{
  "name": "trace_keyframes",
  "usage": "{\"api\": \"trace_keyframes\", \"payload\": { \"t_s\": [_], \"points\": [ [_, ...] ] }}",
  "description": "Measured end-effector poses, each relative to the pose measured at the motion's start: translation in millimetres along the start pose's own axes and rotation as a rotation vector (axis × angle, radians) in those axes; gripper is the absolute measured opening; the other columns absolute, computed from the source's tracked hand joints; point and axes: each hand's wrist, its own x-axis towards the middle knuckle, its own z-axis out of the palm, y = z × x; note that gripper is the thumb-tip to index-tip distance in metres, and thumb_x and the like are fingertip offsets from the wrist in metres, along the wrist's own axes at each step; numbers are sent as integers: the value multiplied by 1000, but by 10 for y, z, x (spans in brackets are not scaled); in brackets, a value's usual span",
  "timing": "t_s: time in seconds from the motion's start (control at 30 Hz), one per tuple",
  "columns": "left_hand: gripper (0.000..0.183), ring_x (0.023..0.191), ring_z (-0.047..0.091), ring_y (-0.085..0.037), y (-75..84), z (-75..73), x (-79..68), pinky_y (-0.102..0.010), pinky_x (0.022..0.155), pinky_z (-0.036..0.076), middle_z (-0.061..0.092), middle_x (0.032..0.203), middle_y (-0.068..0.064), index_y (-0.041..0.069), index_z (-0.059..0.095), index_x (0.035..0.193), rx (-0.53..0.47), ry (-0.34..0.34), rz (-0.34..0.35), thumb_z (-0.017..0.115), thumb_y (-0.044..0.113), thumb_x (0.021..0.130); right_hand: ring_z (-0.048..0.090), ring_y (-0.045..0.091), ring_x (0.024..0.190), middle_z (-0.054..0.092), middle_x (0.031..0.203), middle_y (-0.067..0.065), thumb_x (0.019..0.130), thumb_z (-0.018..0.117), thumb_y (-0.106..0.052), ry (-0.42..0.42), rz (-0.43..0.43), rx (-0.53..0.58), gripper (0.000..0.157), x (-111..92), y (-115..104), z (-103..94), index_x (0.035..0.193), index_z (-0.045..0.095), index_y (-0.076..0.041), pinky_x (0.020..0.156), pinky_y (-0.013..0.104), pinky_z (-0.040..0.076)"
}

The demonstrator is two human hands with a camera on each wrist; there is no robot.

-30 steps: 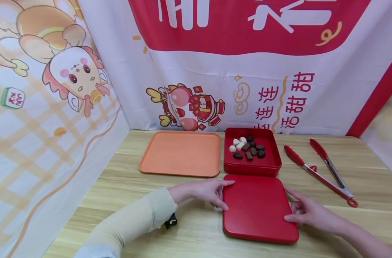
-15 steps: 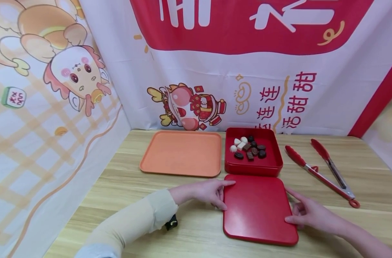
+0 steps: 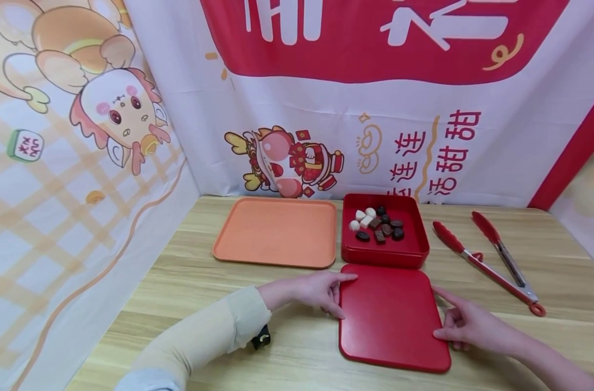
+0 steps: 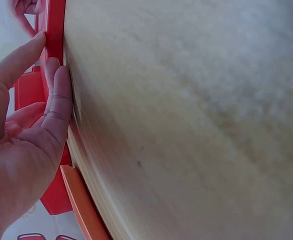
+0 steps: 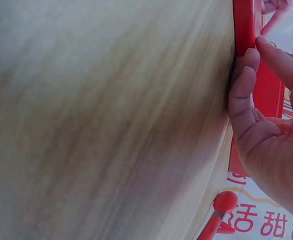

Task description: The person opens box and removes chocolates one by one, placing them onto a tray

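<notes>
A red square box lid (image 3: 393, 321) lies flat on the wooden table, directly in front of the red box (image 3: 382, 256). My left hand (image 3: 320, 290) holds its left edge, index finger on the far corner area and thumb nearer me. On the opposite edge my right hand (image 3: 474, 327) grips it, index finger stretched along the side and thumb at the rim. In the left wrist view, bent fingers rest low against the lid's side wall (image 4: 55, 37). The right wrist view shows a similar hold on the lid (image 5: 245, 30). Several dark, brown and white chocolates (image 3: 376, 224) lie in the open box.
An orange tray (image 3: 277, 231) sits left of the box at the back of the table. Red-tipped tongs (image 3: 497, 266) lie spread on the right. A small black object (image 3: 261, 338) shows beside the left sleeve (image 3: 214, 331). A printed cloth (image 3: 287, 98) hangs behind the table.
The lid's near side has settled slightly, with less of its side wall showing. Both hands stay at its edges; the view shifts a little.
</notes>
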Motion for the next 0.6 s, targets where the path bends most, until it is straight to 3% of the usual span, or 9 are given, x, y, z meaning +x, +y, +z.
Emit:
{"api": "trace_keyframes", "payload": {
  "t_s": [0.33,0.6],
  "points": [
    [87,67,65,-15,-19,-8,-50,-25,60,53,62,83,-4,13,35,152,-14,12,31,82,11,79,56,14,53,60,73,4,89,72,-18,13,13,-17,89,-17,-3,-12,149,13,11,44,30,49],
    [81,74,66,-13,20,-134,-79,-25,67,54,63,88,-1,10,39,150,21,85,104,81,15,81,57,18,55,61,75,3,91,69,-12,89,-90,-79,81,-34,-82,-108,150,17,7,46,29,48]
  ]
}}
